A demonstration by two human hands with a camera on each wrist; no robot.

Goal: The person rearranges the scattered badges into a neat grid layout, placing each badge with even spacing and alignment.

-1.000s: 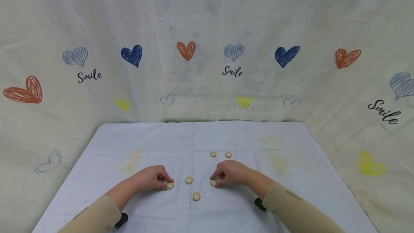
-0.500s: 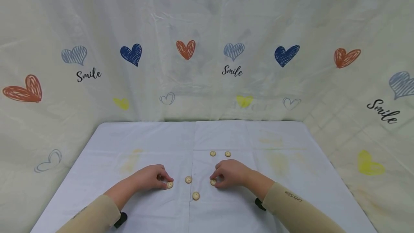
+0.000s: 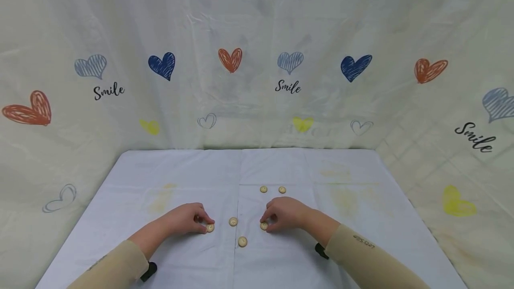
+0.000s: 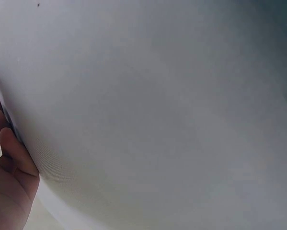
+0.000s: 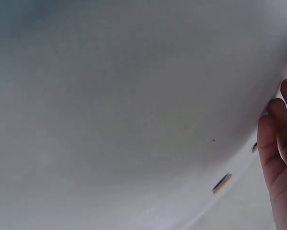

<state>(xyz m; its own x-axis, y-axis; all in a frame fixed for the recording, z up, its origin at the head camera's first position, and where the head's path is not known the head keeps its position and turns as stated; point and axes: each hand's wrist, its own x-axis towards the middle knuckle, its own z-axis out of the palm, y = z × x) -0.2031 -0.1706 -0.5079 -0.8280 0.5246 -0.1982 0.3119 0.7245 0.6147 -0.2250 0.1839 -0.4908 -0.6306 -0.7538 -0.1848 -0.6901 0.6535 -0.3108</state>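
In the head view, my left hand (image 3: pixel 186 220) is low over the white cloth, its thumb and forefinger pinching the edge of a round tan button (image 3: pixel 210 228). To the right of it, my right hand (image 3: pixel 287 214) pinches another tan button (image 3: pixel 263 226) in the same manner. Between the hands lie a loose button (image 3: pixel 233 221) and, nearer to me, a second loose button (image 3: pixel 242 241). Each wrist view catches part of a hand: the left hand's curled fingers (image 4: pixel 16 153) at the left edge, the right hand's fingers (image 5: pixel 272 143) at the right edge.
Beyond my right hand, a button (image 3: pixel 263 189) and a further button (image 3: pixel 282 189) lie side by side. White cloth (image 3: pixel 192 271) covers the table. Behind it stands a pale curtain (image 3: pixel 257 26) printed with hearts. Black straps or devices (image 3: pixel 149 272) show at both cuffs.
Both hands keep their grip on the same two buttons and hold their places. Only the head view has shifted very slightly.
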